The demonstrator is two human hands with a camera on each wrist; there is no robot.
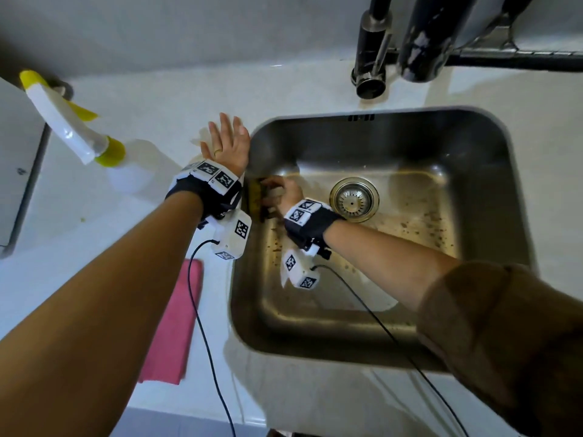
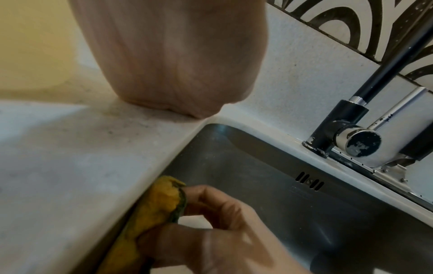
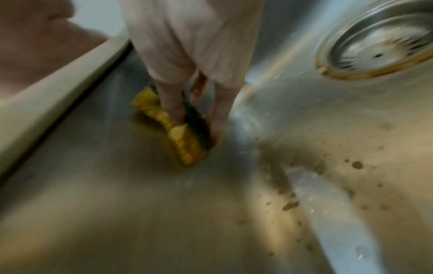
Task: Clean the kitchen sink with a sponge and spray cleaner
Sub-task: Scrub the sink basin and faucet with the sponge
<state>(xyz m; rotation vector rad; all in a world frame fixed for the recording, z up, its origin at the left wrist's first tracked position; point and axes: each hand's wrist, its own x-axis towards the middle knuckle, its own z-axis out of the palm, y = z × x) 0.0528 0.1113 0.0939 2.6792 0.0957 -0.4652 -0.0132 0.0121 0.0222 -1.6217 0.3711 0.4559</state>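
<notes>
A pale speckled counter (image 1: 176, 99) surrounds a steel sink (image 1: 492, 171), whose floor is streaked yellow-brown and dotted with dark specks near the drain (image 1: 354, 199). The right hand (image 1: 284, 192) grips a yellow-and-green sponge (image 3: 180, 137), fingers curled round it, pressing it against the sink's left wall just below the rim. The left hand (image 1: 227, 143) lies flat on the counter, fingers straight, right beside the sink's left edge. A spray bottle (image 1: 82, 134) with a yellow nozzle stands on the counter, left of that hand and well apart from it. A pink cloth (image 1: 176, 323) lies nearer the front edge. A black tap (image 2: 351, 122) rises behind the sink, before a wall with black-and-white patterned tiles (image 2: 351, 24).
</notes>
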